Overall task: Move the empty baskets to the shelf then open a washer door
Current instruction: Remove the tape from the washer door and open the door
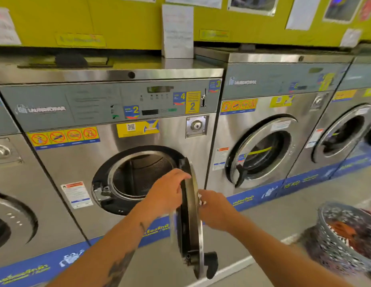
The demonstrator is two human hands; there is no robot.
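Note:
A steel front-loading washer [118, 96] fills the middle of the view. Its round door [191, 230] stands swung out toward me, edge-on, hinged at the right of the opening. The empty perforated drum [143, 175] shows behind it. My left hand [166, 192] curls over the door's inner upper rim. My right hand [215, 210] touches the door's outer face just right of the rim, fingers bent. A black door handle [211, 264] juts out at the door's lower end. No empty baskets or shelf are in view.
Another washer [263, 150] to the right has its door ajar, and a third [346, 135] lies beyond it. A grey mesh basket [333, 245] with clothes inside stands on the floor at lower right. A closed washer [6, 204] sits at the left.

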